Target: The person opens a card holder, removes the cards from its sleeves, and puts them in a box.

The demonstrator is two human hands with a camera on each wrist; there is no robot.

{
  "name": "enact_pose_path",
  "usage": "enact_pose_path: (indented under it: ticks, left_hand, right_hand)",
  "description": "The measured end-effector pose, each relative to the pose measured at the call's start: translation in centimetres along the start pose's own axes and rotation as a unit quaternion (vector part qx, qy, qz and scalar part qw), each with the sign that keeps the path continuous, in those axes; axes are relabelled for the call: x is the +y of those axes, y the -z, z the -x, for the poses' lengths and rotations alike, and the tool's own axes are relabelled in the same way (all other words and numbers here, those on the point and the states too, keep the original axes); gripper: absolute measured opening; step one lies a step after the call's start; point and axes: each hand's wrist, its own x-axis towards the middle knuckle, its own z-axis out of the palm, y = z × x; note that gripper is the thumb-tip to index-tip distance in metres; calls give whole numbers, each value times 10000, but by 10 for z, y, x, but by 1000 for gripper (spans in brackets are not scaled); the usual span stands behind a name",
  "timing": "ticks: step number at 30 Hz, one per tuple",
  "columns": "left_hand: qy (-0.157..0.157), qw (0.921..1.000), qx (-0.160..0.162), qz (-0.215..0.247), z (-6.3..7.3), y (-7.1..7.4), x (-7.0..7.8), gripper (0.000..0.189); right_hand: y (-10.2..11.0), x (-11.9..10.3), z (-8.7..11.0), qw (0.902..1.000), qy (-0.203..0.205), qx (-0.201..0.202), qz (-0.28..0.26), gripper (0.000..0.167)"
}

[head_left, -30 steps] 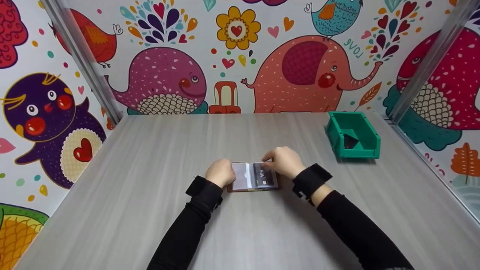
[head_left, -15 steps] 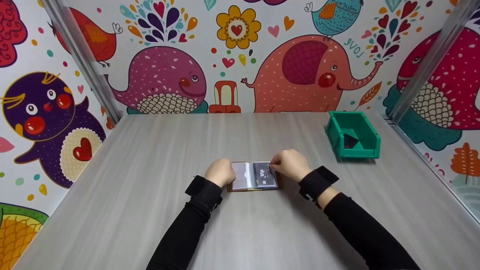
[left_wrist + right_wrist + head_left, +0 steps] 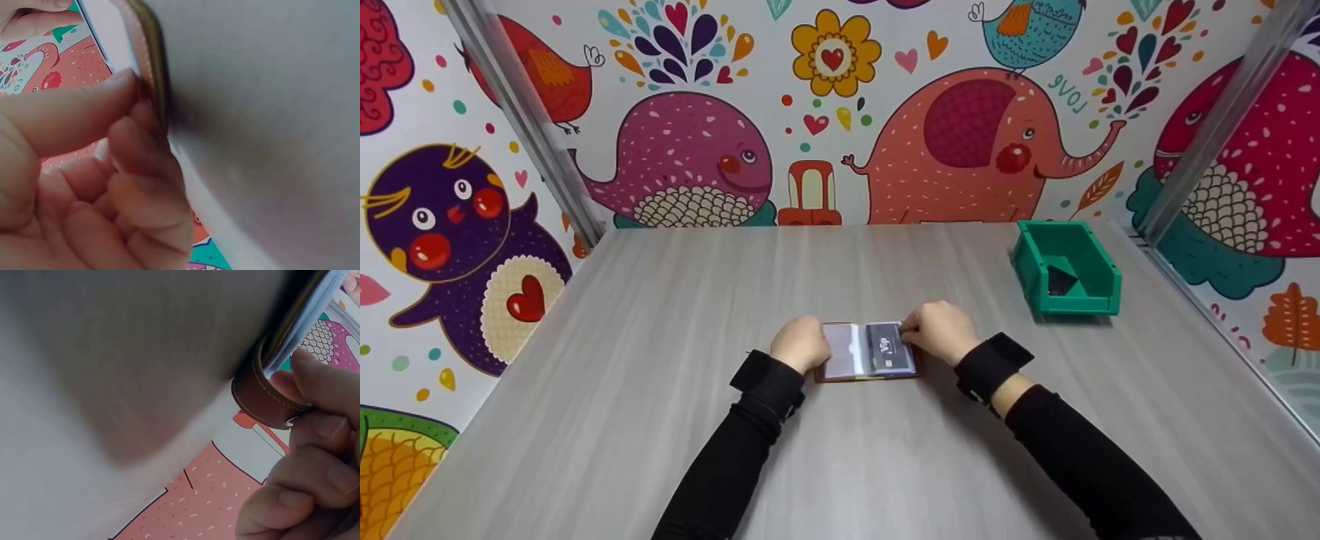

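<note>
An open brown leather card holder [image 3: 838,358] with clear plastic sleeves lies on the table. Its right sleeve shows a black card [image 3: 883,358] lettered "Vip". My left hand [image 3: 799,345] pinches the left edge between thumb and index finger; the stitched leather cover [image 3: 147,56] shows there in the left wrist view. At the upper right edge, my right hand [image 3: 941,330] pinches the sleeves with thumb and forefinger, its other fingers curled. Beside those fingers a brown strap [image 3: 264,399] with a snap curves out in the right wrist view.
A green bin [image 3: 1078,306] with a dark piece [image 3: 1060,280] inside stands at the back right of the grey table [image 3: 697,300]. Walls with cartoon animals [image 3: 960,150] and metal posts enclose the back and sides.
My right hand has shifted from over the card's top to the holder's right edge, uncovering more of the card. The left hand stays at the left edge.
</note>
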Motion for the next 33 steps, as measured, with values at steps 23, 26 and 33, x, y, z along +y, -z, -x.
enact_pose_path:
  ticks: [23,26,33]
  left_hand:
    - [-79,10000,59,11,1,0,4,10]
    - [-84,10000,29,11,1,0,9,16]
    - [-233,9996,-8,167,1,0,27,31]
  right_hand:
    - [-2,1,-2,9999,-117,-78,-94,10]
    - [-2,1,-2,9998,-132,-107,-109,10]
    - [-2,1,-1,9997,-133,-126,-142,10]
